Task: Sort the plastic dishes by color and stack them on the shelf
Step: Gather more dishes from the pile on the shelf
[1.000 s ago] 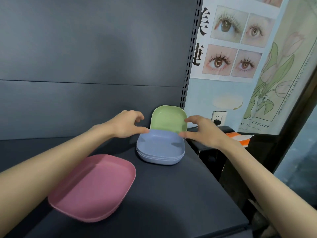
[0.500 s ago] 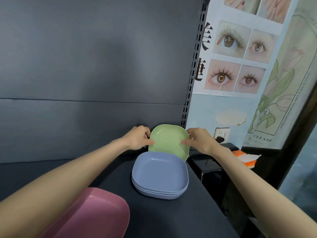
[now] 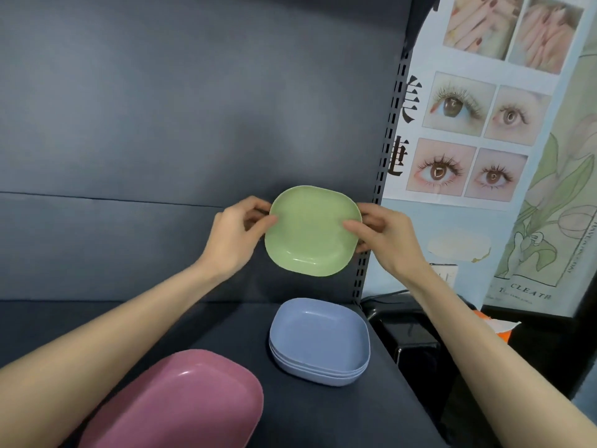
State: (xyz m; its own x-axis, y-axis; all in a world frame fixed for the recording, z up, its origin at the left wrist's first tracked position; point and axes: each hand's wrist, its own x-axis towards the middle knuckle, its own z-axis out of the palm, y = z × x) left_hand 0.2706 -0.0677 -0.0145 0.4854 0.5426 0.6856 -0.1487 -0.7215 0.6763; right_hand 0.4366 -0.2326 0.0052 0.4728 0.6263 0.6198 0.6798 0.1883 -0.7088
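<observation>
green dish [image 3: 311,229] is held in the air above the shelf [image 3: 339,412], left hand [image 3: 237,236] and right hand [image 3: 384,236] pinching its edges. blue stack [image 3: 318,342] and pink dish [image 3: 181,402] already sit below; green still needs placing.

- One pale green, rounded-square plastic dish [image 3: 311,231].
- Three blue, rounded-square plastic dishes [image 3: 318,341], nested in one stack, counted by their rims.
- One pink, rounded-square plastic dish [image 3: 181,405].
</observation>
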